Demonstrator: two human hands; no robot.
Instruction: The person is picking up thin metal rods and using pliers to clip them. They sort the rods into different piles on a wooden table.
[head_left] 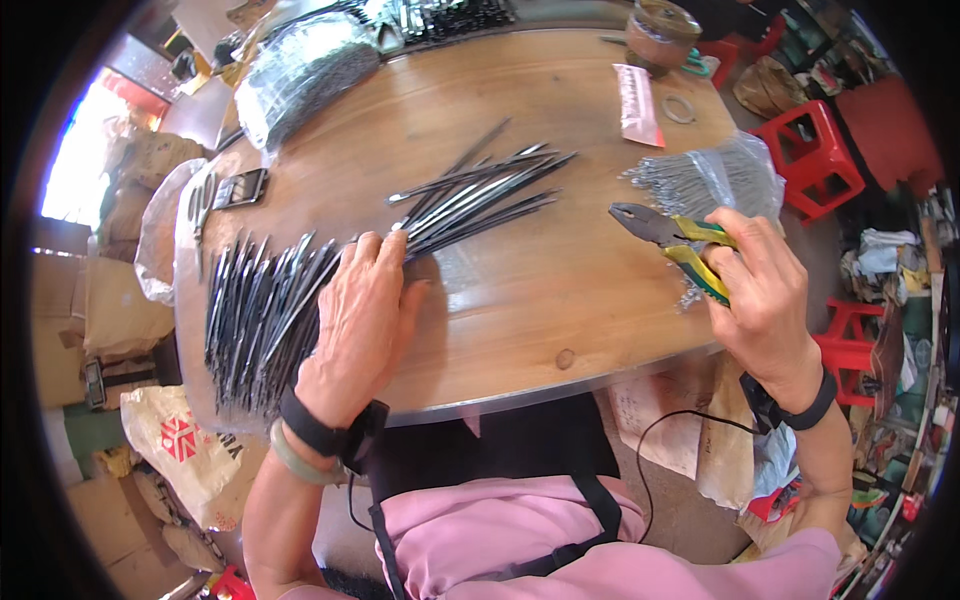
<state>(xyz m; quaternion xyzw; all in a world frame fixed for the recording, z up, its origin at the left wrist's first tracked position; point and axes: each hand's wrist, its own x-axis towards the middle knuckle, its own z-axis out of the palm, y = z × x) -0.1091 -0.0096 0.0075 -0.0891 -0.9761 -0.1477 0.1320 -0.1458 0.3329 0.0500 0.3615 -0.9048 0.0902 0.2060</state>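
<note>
My right hand (765, 295) is closed around pliers (660, 229) with yellow-and-green handles, held above the right side of the table. Their dark jaws point left, with no workpiece visible in them. On the left, my left hand (362, 315) reaches over the table, fingers bunched at the near ends of a loose fan of thin black rods (480, 200). Its fingertips seem closed on these rods, though the contact is partly hidden. Beside that hand lies a denser pile of similar black rods (255, 320), its right side covered by the hand and wrist.
Small metal pieces in a clear bag (735, 180) lie at the right edge of the wooden table (560, 300). Farther back are a pink-and-white packet (637, 105), a ring (679, 108), and a round tin (662, 35). Scissors (202, 205), a phone (240, 188) and a stuffed plastic bag (310, 80) occupy the left.
</note>
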